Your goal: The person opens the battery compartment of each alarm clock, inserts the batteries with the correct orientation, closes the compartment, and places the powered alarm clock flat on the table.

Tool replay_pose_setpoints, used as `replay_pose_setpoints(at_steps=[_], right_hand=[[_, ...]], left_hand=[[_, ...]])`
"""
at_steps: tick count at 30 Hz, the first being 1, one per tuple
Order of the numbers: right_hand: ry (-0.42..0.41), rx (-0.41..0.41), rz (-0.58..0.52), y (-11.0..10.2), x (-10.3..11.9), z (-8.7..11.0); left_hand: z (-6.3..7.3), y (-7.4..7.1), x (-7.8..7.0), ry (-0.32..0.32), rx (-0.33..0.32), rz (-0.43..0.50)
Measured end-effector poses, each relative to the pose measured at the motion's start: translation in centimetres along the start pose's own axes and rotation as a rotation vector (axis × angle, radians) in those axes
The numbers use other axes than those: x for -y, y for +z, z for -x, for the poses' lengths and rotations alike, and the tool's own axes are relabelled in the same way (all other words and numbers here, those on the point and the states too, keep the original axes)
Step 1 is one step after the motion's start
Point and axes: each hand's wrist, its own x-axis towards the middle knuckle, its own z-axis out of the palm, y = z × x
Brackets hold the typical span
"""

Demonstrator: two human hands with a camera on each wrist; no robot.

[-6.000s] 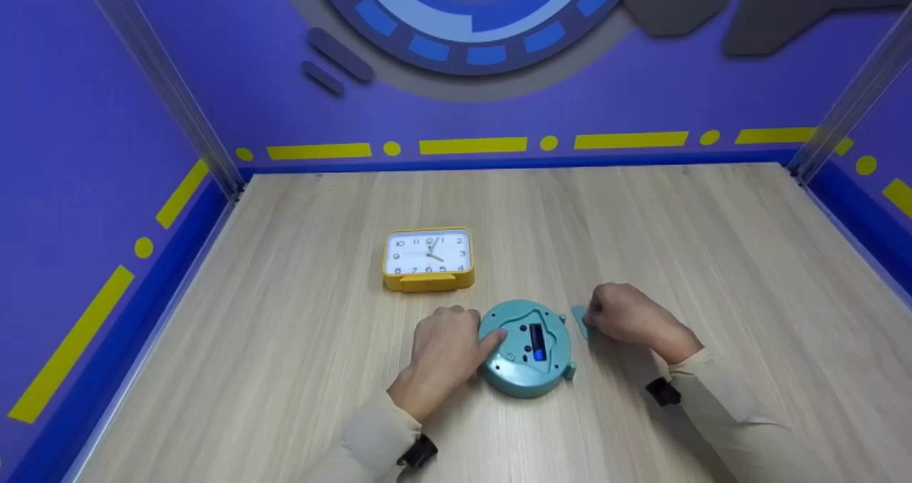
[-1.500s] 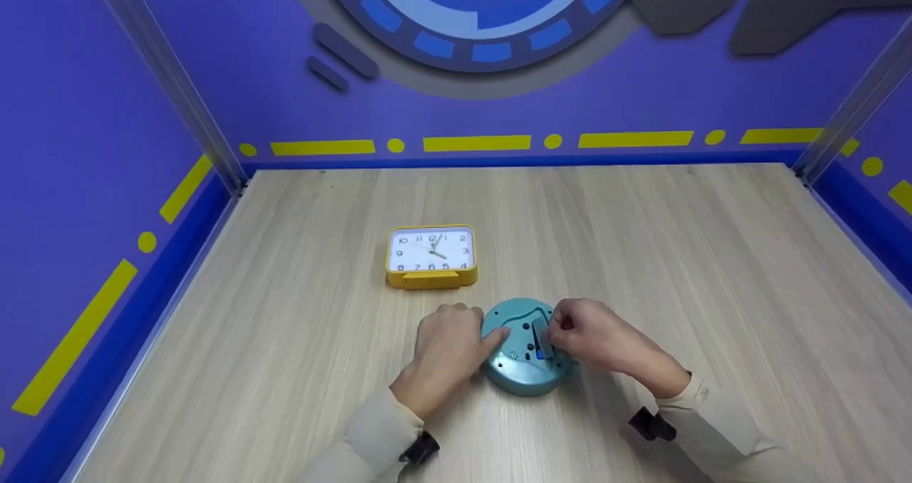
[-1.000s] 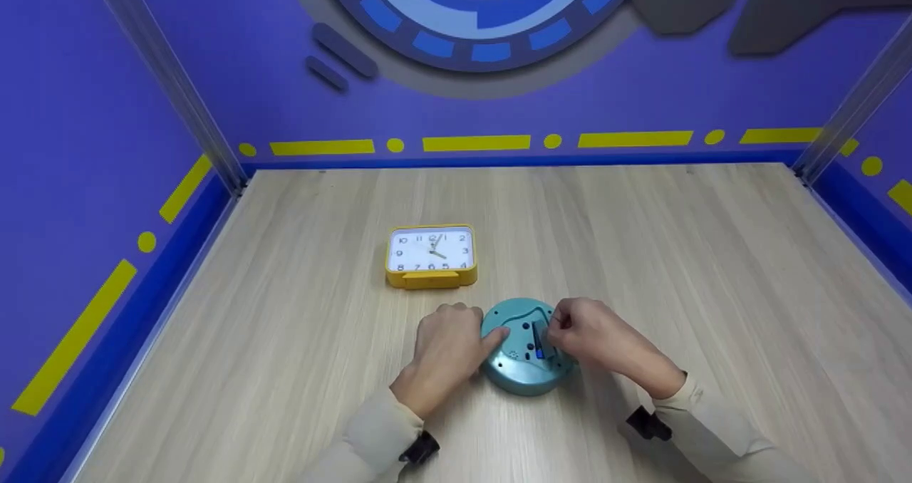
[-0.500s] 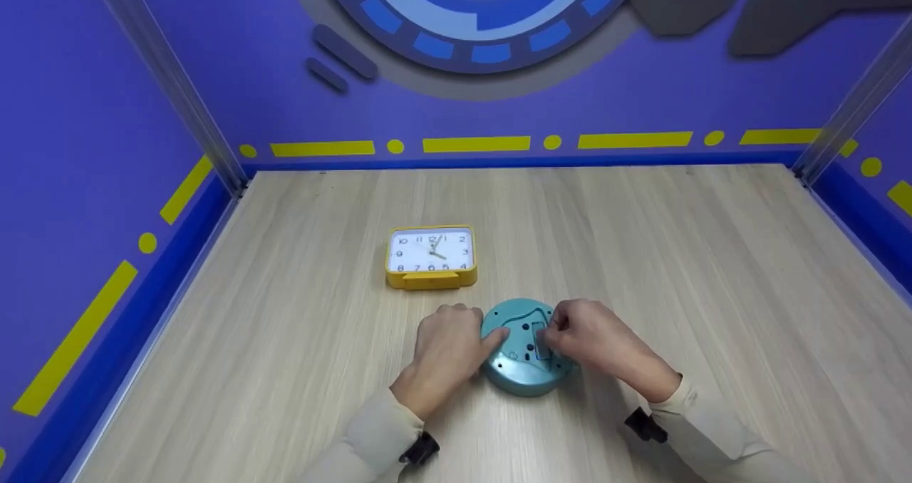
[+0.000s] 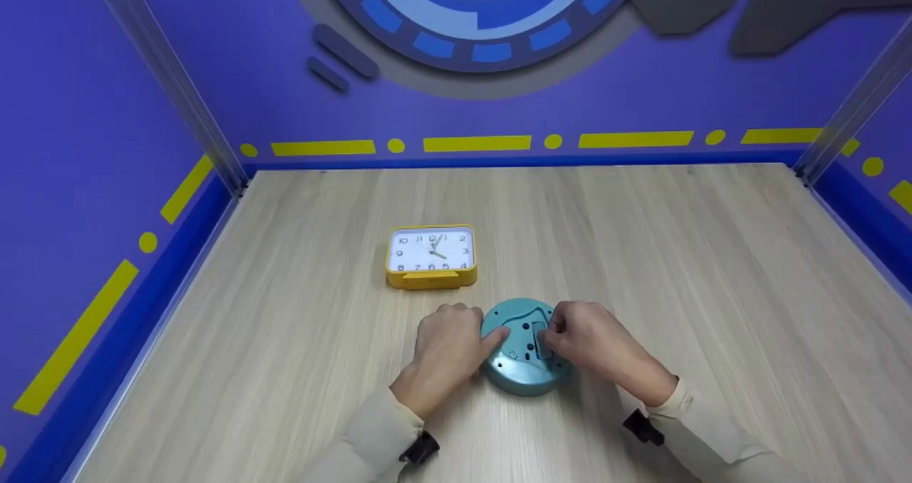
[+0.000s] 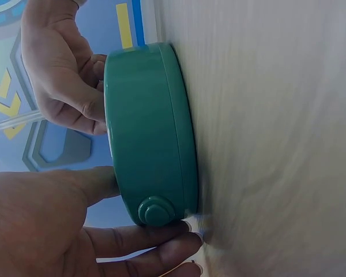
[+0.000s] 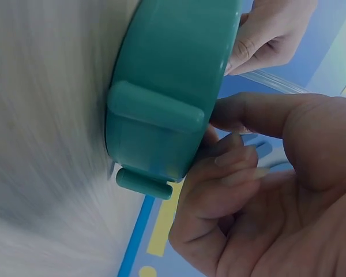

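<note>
A round teal clock (image 5: 518,377) lies face down on the wooden table, its back turned up. My left hand (image 5: 445,351) holds its left side, thumb on top and fingers along the side wall, as the left wrist view shows beside a round knob (image 6: 156,211). Over the battery slot lies the small teal battery cover (image 5: 544,353), partly hidden by my right hand (image 5: 598,344). Thumb and bent fingers of that hand pinch the cover at its right edge. In the right wrist view two stubby feet (image 7: 155,108) stick out from the clock's side.
A yellow rectangular alarm clock (image 5: 431,253) lies face up behind my left hand. Blue-purple panels (image 5: 484,120) with yellow marks enclose the table (image 5: 299,269) at the back and both sides. A black strap piece (image 5: 419,449) sits at each sleeve.
My right hand brought the battery cover from the table at the right onto the clock's back. The cover was tilted over the slot and now lies flat. The left hand kept its hold.
</note>
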Motion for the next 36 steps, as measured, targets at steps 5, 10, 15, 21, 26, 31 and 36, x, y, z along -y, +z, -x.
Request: replay_pose_setpoints(at_steps=[5,10,15,21,26,31,36], right_hand=[[-0.001,0.026,-0.039,-0.2,-0.1,-0.1],[-0.033,0.032,-0.066,-0.3,-0.3,0.0],[-0.095,0.019,-0.078,-0.5,-0.5,0.2],[-0.148,0.022,-0.091,-0.6,-0.7,0.1],[-0.186,0.018,-0.1,-0.6,-1.0,-0.1],[-0.205,0.019,-0.108,-0.6,-1.1,-0.2],[-0.181,0.018,-0.098,-0.5,-0.9,-0.1]], left_hand=[[0.0,0.0,0.0,-0.002,-0.005,0.007],[0.0,0.0,0.0,-0.008,0.009,0.008],[0.0,0.0,0.0,-0.005,0.013,0.001],[0.0,0.0,-0.1,-0.007,0.011,-0.005],[-0.1,-0.1,-0.1,-0.008,0.009,-0.009],[-0.1,-0.1,-0.1,-0.007,0.009,-0.009],[-0.1,-0.1,-0.1,-0.011,0.022,-0.006]])
